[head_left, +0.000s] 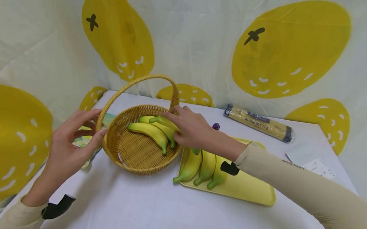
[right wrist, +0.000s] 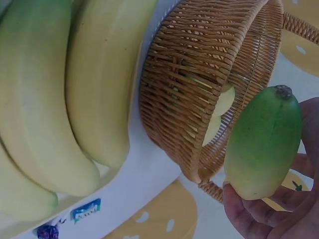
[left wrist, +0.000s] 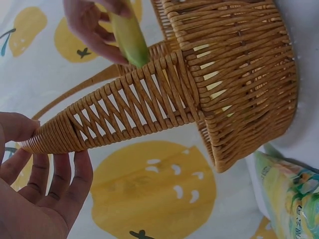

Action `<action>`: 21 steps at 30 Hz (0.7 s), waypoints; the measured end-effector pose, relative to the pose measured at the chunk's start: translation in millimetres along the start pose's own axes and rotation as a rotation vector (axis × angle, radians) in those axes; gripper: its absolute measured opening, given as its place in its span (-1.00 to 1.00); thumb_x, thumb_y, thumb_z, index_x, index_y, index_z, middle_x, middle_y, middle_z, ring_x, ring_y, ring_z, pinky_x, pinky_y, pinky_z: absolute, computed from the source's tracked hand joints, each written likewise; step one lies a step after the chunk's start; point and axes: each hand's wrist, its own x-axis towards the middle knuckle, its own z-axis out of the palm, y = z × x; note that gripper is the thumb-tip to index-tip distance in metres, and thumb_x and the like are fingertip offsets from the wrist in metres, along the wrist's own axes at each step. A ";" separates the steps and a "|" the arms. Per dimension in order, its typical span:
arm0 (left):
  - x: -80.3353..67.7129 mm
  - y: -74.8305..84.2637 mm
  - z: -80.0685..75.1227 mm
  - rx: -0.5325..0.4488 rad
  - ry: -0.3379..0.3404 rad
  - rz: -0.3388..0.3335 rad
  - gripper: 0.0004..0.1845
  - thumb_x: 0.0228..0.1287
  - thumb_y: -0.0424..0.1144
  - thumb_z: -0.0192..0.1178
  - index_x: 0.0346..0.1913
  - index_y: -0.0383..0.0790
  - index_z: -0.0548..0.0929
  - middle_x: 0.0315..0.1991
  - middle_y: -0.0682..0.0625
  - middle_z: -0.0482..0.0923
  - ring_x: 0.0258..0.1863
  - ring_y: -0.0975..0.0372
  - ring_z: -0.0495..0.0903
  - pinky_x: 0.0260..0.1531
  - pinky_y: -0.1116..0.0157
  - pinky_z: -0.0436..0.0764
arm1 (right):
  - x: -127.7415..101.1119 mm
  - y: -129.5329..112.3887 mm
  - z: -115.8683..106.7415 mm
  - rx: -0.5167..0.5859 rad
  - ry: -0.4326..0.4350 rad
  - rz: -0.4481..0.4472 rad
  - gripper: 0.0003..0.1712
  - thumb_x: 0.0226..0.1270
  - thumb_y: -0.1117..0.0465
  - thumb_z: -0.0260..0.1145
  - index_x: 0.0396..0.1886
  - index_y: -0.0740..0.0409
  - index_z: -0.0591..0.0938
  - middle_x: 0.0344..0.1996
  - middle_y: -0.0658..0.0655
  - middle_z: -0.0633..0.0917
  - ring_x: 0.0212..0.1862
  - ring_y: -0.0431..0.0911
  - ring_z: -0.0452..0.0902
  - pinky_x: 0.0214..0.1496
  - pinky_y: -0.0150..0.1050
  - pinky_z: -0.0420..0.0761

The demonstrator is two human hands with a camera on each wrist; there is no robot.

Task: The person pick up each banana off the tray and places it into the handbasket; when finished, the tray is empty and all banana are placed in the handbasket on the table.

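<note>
My left hand [head_left: 71, 142] grips the arched handle of a wicker basket [head_left: 139, 169], thumb on one side and fingers on the other in the left wrist view. Inside the basket lie two yellow bananas with green tips, the nearer banana [head_left: 149, 130] resting along the woven bottom. My right hand [head_left: 192, 127] holds another banana [right wrist: 264, 142] over the basket's right rim, its green stem end toward the right wrist camera. Right of the basket, three bananas [head_left: 206, 166] lie side by side on a yellow tray [head_left: 248, 188], partly hidden by my right forearm.
A spaghetti pack [head_left: 258, 122] lies at the back right, with white papers [head_left: 317, 168] nearer the table's right edge. Behind the tray sits a small purple-wrapped item [head_left: 216, 126], near a small blue packet [right wrist: 85, 210]. A colourful packet [left wrist: 291, 194] lies left of the basket.
</note>
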 end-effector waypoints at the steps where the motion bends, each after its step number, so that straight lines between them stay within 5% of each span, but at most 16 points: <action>1: -0.9 0.0 0.0 -0.002 0.001 -0.001 -0.28 0.09 -0.70 0.44 0.37 -0.26 0.65 -0.09 -0.10 0.61 -0.15 0.25 0.60 -0.12 0.56 0.65 | 2.5 -1.6 1.8 -0.004 -0.010 -0.007 -0.20 0.32 0.32 0.28 0.58 -0.11 0.46 0.32 0.15 0.51 0.10 0.06 0.50 -0.49 -0.15 0.57; 14: -2.4 0.4 1.7 0.006 0.011 -0.008 -0.26 0.07 -0.72 0.44 0.37 -0.26 0.65 -0.10 -0.06 0.61 -0.15 0.29 0.59 -0.11 0.57 0.64 | 37.4 -21.8 12.0 -0.065 -0.057 -0.045 -0.18 0.32 0.29 0.29 0.60 -0.13 0.43 0.33 0.13 0.52 0.04 0.00 0.51 -0.49 -0.20 0.58; 21: -0.3 -0.1 2.1 0.015 0.021 0.007 -0.24 0.02 -0.74 0.46 0.36 -0.27 0.66 -0.11 -0.04 0.62 -0.15 0.32 0.59 -0.11 0.59 0.62 | 59.1 -29.0 22.2 -0.005 -0.118 -0.045 -0.22 0.33 0.26 0.34 0.57 -0.13 0.47 0.30 0.12 0.53 0.00 -0.07 0.53 -0.40 -0.23 0.59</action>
